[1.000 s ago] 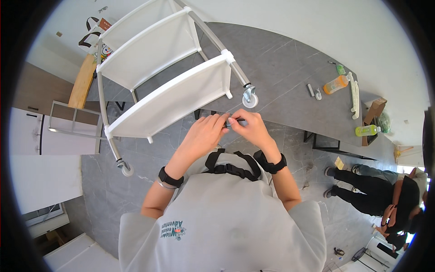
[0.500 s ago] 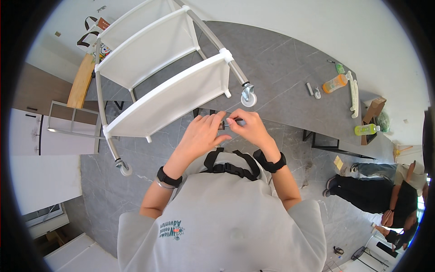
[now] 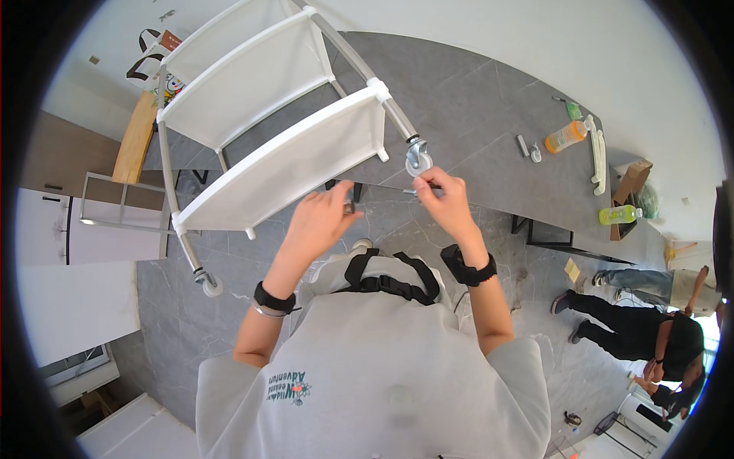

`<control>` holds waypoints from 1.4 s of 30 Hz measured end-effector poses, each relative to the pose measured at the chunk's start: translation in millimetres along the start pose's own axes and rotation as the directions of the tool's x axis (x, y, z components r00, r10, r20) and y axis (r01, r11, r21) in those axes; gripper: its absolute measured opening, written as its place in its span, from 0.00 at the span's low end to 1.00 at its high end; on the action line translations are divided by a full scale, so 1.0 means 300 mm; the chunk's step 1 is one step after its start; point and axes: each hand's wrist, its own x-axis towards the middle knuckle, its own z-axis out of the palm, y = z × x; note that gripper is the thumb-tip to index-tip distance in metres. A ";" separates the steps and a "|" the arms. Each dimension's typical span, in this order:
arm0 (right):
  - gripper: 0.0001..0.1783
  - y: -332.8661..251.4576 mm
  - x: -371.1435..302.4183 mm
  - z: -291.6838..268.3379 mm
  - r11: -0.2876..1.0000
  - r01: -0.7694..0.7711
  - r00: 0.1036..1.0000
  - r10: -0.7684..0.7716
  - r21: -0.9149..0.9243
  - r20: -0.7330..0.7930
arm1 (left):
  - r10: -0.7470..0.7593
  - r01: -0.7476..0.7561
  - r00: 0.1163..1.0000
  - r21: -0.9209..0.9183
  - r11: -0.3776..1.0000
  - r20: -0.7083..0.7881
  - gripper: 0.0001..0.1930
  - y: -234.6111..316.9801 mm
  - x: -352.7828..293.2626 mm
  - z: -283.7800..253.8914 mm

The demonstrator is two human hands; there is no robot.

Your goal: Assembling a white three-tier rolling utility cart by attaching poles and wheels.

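Observation:
My left hand (image 3: pixel 315 223) is closed round a small dark-and-silver cylindrical piece (image 3: pixel 349 206), partly hidden by the fingers. To its right, my right hand (image 3: pixel 449 208) pinches a thin metal pin (image 3: pixel 410 191) that points left. The two hands are apart, in front of the table's near edge. Beyond them lies a white tiered rack (image 3: pixel 287 161) with silver tube legs, on its side on the grey table (image 3: pixel 459 92). One of its casters (image 3: pixel 418 158) is just beyond my right fingertips; another caster (image 3: pixel 211 285) is at the lower left.
On the table's right are a short metal tube (image 3: pixel 522 145), a loose caster (image 3: pixel 536 155), an orange bottle (image 3: pixel 566 138), a white bar (image 3: pixel 595 157) and a green bottle (image 3: pixel 618 215). A wooden board (image 3: pixel 136 141) lies far left. People stand at right, one in black (image 3: pixel 619 329).
My hands have moved apart, the left one leftward, the right one rightward and up toward the caster. The pin is now clear of the piece in my left hand.

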 end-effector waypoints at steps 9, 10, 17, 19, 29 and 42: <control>0.10 0.011 -0.035 0.038 0.996 -0.047 0.990 0.057 -0.079 0.128 | 0.172 -0.185 0.978 -0.106 0.977 -0.116 0.16 -0.023 0.032 0.042; 0.11 0.015 -0.040 0.053 0.997 -0.072 0.984 0.076 -0.028 0.161 | 0.157 -0.163 0.986 -0.159 0.974 -0.050 0.15 -0.016 0.038 0.042; 0.18 0.046 -0.084 0.071 0.972 -0.204 0.951 0.225 -0.116 0.211 | 0.224 -0.211 0.974 -0.238 0.948 0.026 0.16 -0.043 0.088 0.106; 0.19 0.055 -0.095 0.073 0.990 -0.133 0.987 0.129 0.037 0.095 | 0.245 -0.224 0.966 -0.214 0.951 0.078 0.16 -0.056 0.099 0.122; 0.17 0.209 -0.092 -0.069 0.947 -0.321 0.913 0.318 -0.030 0.256 | 0.230 -0.112 0.943 -0.418 0.901 0.242 0.22 0.057 0.291 0.282; 0.15 0.920 0.037 -0.886 0.710 -0.609 0.733 0.335 -0.353 -0.592 | -0.026 0.058 0.992 -0.258 0.964 0.124 0.25 0.270 0.566 0.461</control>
